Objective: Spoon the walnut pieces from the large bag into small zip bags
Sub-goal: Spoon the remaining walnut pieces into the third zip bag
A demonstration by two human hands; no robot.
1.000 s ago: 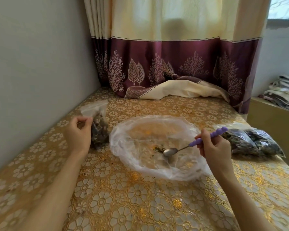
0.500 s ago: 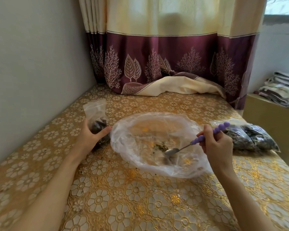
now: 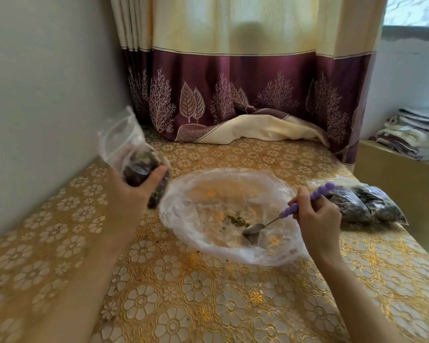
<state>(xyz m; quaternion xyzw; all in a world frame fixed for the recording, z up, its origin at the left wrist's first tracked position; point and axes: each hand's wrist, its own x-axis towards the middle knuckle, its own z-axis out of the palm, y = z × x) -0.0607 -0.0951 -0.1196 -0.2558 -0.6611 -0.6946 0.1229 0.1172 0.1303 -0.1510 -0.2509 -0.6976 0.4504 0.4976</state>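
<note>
My left hand (image 3: 136,194) has lifted the small bag (image 3: 131,157), dark with walnut pieces, off the table (image 3: 208,305), fingers wrapped round it. My right hand (image 3: 320,219) still grips the spoon (image 3: 278,220), bowl resting in the nearly empty large bag (image 3: 201,233).

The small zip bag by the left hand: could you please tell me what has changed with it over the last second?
The left hand has closed round the small zip bag and lifted it off the table, tilted. The right hand keeps holding the purple-handled spoon, bowl down in the large bag; the filled bags lie unmoved.
</note>
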